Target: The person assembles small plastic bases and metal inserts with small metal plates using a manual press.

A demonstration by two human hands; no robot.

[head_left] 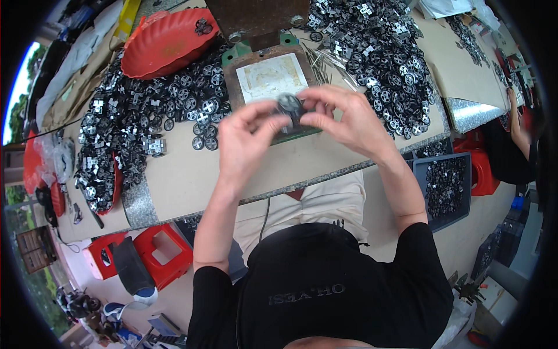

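Over the white pad (264,74) of a rusty-framed device, a small dark spoked wheel (289,102) is held between my two hands. The thumb and fingers of my left hand (247,136) pinch it from the left. Thumb and curled fingers of my right hand (351,119) close in on its right side. Motion blurs the wheel, and the fingertips partly hide it. Loose wheels (203,119) with silvery spokes lie left of the pad, closest to my left hand.
A big heap of wheels and small black parts (401,87) covers the table's right. Another heap (113,134) spreads left, below a red scalloped tray (168,49). Thin metal rods (325,61) lie beside the pad. Below right stands a grey crate (442,186); another person's hand (519,136) shows farther right.
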